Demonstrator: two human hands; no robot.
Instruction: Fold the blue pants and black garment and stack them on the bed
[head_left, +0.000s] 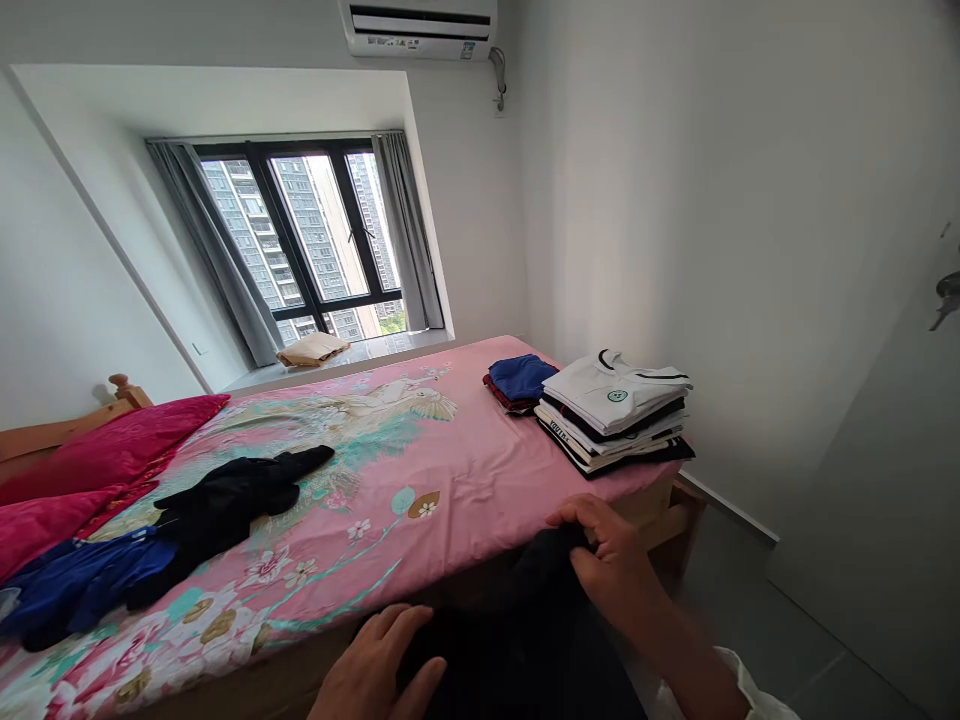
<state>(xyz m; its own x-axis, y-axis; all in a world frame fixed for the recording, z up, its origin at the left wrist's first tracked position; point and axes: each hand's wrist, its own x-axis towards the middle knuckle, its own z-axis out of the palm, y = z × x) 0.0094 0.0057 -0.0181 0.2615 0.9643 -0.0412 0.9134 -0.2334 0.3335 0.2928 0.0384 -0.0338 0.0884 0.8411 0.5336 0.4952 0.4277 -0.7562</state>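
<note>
A black garment (517, 640) hangs at the front edge of the bed, low in the head view; its kind is hard to make out against the dark. My right hand (619, 560) pinches its upper right part between thumb and fingers, just above the bed's edge. At the garment's left side is my left hand (382, 660), thumb and fingers apart, lying against the dark cloth. A stack of folded clothes (615, 420), with a white shirt on top, sits on the bed's right corner. Beside it lies a smaller folded pile (519, 382), blue on top.
A pink flowered sheet (465, 510) covers the bed. Crumpled black clothes (232, 500) and a blue garment (97, 575) lie at the left, near red pillows (112, 445). A beige folded cloth (313, 349) rests on the windowsill. To the right are a wall and a door handle (948, 290).
</note>
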